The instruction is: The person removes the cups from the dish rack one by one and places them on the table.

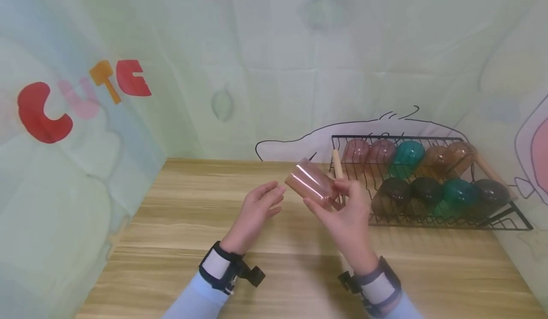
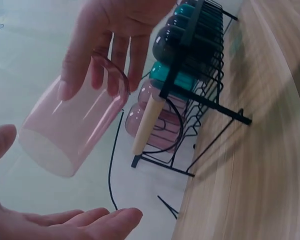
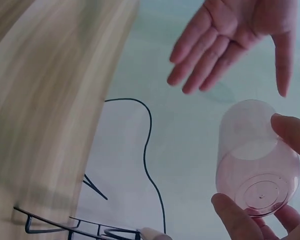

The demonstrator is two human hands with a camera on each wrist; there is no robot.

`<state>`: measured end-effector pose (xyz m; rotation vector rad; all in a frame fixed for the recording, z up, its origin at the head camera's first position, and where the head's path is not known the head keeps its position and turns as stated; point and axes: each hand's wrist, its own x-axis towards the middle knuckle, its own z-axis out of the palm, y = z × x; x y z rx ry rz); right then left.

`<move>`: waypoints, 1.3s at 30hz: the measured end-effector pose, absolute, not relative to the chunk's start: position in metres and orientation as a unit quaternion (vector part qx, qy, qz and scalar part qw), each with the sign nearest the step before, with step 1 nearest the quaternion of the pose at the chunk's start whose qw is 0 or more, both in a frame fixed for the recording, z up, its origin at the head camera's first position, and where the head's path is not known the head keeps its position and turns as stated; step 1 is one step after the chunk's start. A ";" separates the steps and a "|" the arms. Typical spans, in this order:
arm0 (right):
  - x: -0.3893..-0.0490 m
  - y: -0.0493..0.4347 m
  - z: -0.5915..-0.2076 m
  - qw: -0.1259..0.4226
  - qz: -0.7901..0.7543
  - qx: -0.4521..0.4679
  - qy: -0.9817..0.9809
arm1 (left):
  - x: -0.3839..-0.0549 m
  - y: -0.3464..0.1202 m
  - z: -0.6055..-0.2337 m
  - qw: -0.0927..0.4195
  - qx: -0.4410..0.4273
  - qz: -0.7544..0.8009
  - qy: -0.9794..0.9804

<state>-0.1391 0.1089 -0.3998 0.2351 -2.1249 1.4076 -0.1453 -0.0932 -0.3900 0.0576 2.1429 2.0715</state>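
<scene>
A clear pink drinking glass [image 1: 311, 182] is tilted in the air above the table, its mouth toward the left hand. My right hand [image 1: 348, 214] grips it near the base, thumb on one side and fingers on the other, as the right wrist view of the glass [image 3: 257, 165] shows. Close to the rim, my left hand [image 1: 260, 209] has its fingers extended and holds nothing. In the left wrist view a gap shows between the left fingers [image 2: 110, 222] and the glass [image 2: 72, 125].
A black wire rack [image 1: 449, 224] with wooden handles [image 1: 337, 164] stands at the right of the wooden table [image 1: 192, 233]. Two rows of upturned glasses sit in it, pink, teal [image 1: 408, 154], amber and dark [image 1: 396, 193]. A printed curtain [image 1: 274, 71] hangs behind the table.
</scene>
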 end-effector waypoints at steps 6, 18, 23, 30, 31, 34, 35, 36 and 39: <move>-0.138 0.103 -0.405 0.299 0.537 0.106 -0.782 | -0.151 -0.084 -0.385 0.104 0.039 0.726 0.678; -0.138 0.099 -0.409 0.301 0.519 0.112 -0.792 | -0.155 -0.074 -0.380 0.111 0.059 0.766 0.630; -0.141 0.101 -0.410 0.288 0.523 0.121 -0.793 | -0.157 -0.072 -0.380 0.102 0.049 0.774 0.623; -0.140 0.101 -0.411 0.267 0.519 0.125 -0.802 | -0.155 -0.071 -0.378 0.087 0.036 0.785 0.612; -0.140 0.102 -0.411 0.264 0.518 0.125 -0.804 | -0.155 -0.070 -0.378 0.083 0.036 0.786 0.612; -0.140 0.102 -0.410 0.260 0.504 0.131 -0.813 | -0.154 -0.070 -0.378 0.072 0.033 0.792 0.605; -0.141 0.103 -0.410 0.260 0.497 0.134 -0.817 | -0.154 -0.071 -0.378 0.068 0.031 0.794 0.604; -0.141 0.103 -0.410 0.259 0.488 0.136 -0.822 | -0.154 -0.071 -0.377 0.064 0.030 0.794 0.604; -0.141 0.106 -0.410 0.254 0.451 0.145 -0.843 | -0.155 -0.073 -0.377 0.049 0.026 0.796 0.603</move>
